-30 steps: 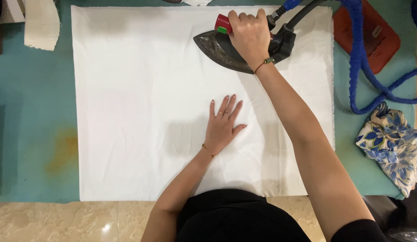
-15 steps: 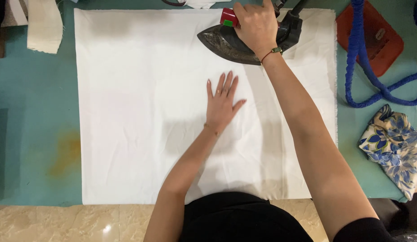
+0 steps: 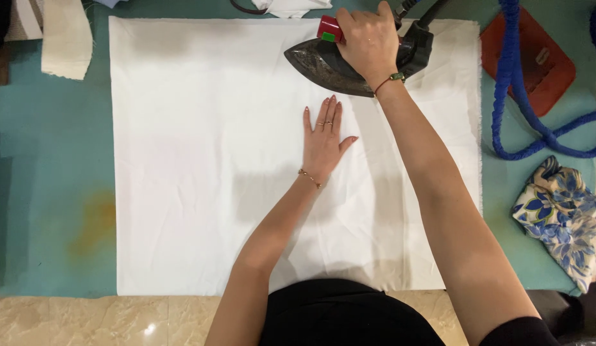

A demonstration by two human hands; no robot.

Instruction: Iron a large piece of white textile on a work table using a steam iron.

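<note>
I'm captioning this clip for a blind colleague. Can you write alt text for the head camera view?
A right hand grips a dark metal iron on a large white cloth spread over a teal table, while the left hand lies flat on the cloth just below the iron.

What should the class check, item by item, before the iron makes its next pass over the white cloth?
1. Right hand grips the iron firmly: ok.
2. Left hand lies flat on the white cloth, apart from the iron: ok.
3. Cloth spread flat on the teal table: ok, faint creases only.
4. Blue hose off the cloth: ok.
5. Iron's heat: cannot tell.
</note>
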